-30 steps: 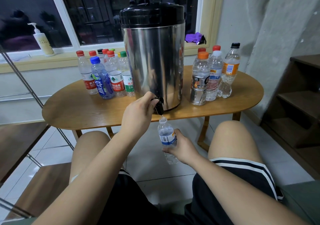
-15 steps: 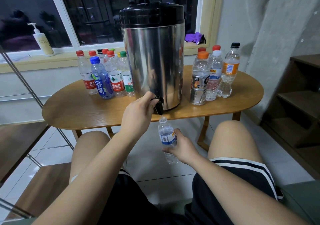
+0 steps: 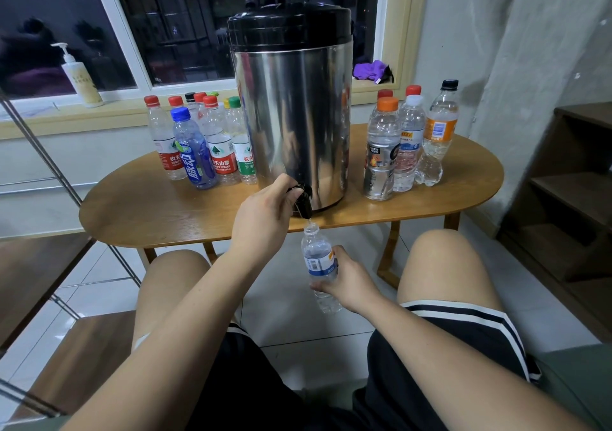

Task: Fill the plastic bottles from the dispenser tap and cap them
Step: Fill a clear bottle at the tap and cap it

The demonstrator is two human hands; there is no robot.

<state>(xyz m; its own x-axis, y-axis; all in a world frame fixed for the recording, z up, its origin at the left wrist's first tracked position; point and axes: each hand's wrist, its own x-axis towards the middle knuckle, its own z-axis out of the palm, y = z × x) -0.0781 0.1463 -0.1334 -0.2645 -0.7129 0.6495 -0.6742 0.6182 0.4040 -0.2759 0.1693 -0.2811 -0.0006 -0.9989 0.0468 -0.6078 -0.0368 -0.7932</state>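
The small bottle (image 3: 318,255) stood upright and uncapped in our right hand (image 3: 351,281), whose fingers wrapped its lower half around the label. Its open mouth sat just under the spout. Directly above that grip, our left hand (image 3: 265,222) curled its fingers around the black tap (image 3: 304,200) at the foot of the steel dispenser (image 3: 294,116). We judged this to be the filling step, though we could not read whether water was running or how high it stood in the bottle. The next move would call for releasing the lever as the level nears the neck, with the mouth held under the spout until dripping stops. Then we would need a cap, and we saw none near either hand. Beyond the tap, on the table (image 3: 165,212), capped bottles (image 3: 195,155) stood on the left-hand side of the dispenser and further bottles (image 3: 381,152) on the right.
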